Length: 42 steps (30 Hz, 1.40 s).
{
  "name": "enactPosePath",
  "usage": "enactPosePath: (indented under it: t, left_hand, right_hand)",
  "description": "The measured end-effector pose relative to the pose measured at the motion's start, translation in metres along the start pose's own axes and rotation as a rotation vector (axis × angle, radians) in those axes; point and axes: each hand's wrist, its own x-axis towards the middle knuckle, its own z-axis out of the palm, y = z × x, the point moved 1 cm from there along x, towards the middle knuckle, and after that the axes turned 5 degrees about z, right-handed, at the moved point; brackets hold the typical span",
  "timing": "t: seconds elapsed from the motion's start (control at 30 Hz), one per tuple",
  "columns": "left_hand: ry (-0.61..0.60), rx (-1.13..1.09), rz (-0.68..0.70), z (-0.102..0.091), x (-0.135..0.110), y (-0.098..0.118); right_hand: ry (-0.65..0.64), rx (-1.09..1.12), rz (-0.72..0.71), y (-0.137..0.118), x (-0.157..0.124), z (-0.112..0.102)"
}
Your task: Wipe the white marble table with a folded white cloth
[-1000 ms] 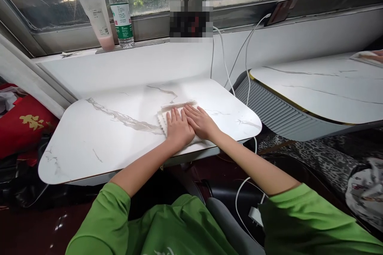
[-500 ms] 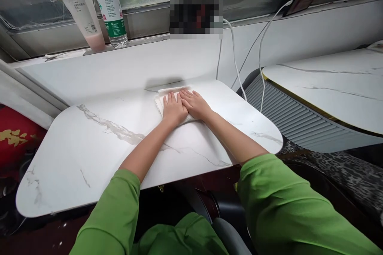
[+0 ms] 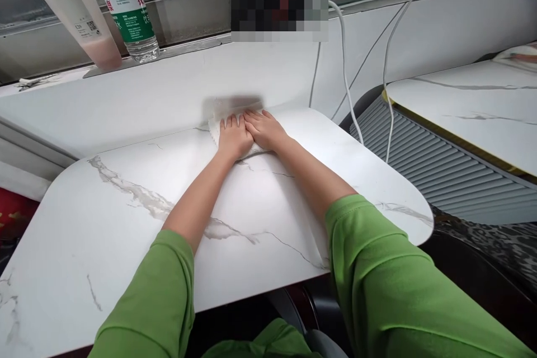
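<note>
Both of my hands lie flat, side by side, on a small white cloth [image 3: 218, 113] at the far edge of the white marble-patterned table [image 3: 126, 224], against the wall. My left hand [image 3: 233, 135] has its fingers stretched out on the cloth's left part. My right hand [image 3: 263, 130] presses beside it, fingers straight and overlapping the left hand slightly. Most of the cloth is hidden under the hands. Green sleeves cover my upper arms.
On the window ledge at the back left stand a plastic cup [image 3: 69, 8] with pink liquid and a green-labelled water bottle [image 3: 126, 5]. Two white cables [image 3: 388, 67] hang down the wall at the right. A second marble table [image 3: 474, 106] stands further right.
My hands have slid the cloth away from me across the table, from the middle to the far edge by the wall. My head has leaned forward with them.
</note>
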Motion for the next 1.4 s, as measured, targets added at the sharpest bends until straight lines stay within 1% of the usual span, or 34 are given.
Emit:
enactPosePath:
  t: [0.13, 0.37, 0.63, 0.83, 0.97, 1.07, 1.17, 1.27, 1.4]
  left_hand:
    - [0.005, -0.014, 0.005, 0.001, 0.005, -0.001]
    - [0.003, 0.003, 0.003, -0.001, 0.006, 0.000]
    - [0.030, 0.016, 0.018, 0.002, 0.013, -0.002]
    - [0.038, 0.005, 0.030, 0.003, 0.014, -0.004]
    - [0.017, -0.009, 0.017, 0.000, 0.007, -0.005]
    - [0.015, -0.006, 0.017, -0.002, -0.005, -0.003]
    - [0.008, 0.001, 0.012, -0.004, -0.028, 0.001]
    - [-0.010, 0.008, 0.013, -0.006, -0.060, 0.007]
    - [-0.038, 0.014, 0.090, -0.011, -0.116, 0.016]
  right_hand:
    - [0.006, 0.014, -0.006, 0.003, 0.004, 0.001]
    - [-0.009, 0.020, -0.005, 0.006, 0.007, 0.001]
    - [0.006, 0.053, -0.007, 0.008, 0.010, -0.002]
    - [-0.011, 0.044, 0.031, 0.002, 0.008, -0.006]
    - [-0.019, 0.021, 0.065, -0.005, 0.001, -0.008]
    - [-0.016, -0.006, 0.058, -0.013, -0.010, -0.008]
    - [-0.023, -0.017, 0.056, -0.026, -0.029, -0.011]
    - [-0.034, -0.031, 0.070, -0.045, -0.060, -0.015]
    - [0.002, -0.057, 0.060, -0.074, -0.116, -0.021]
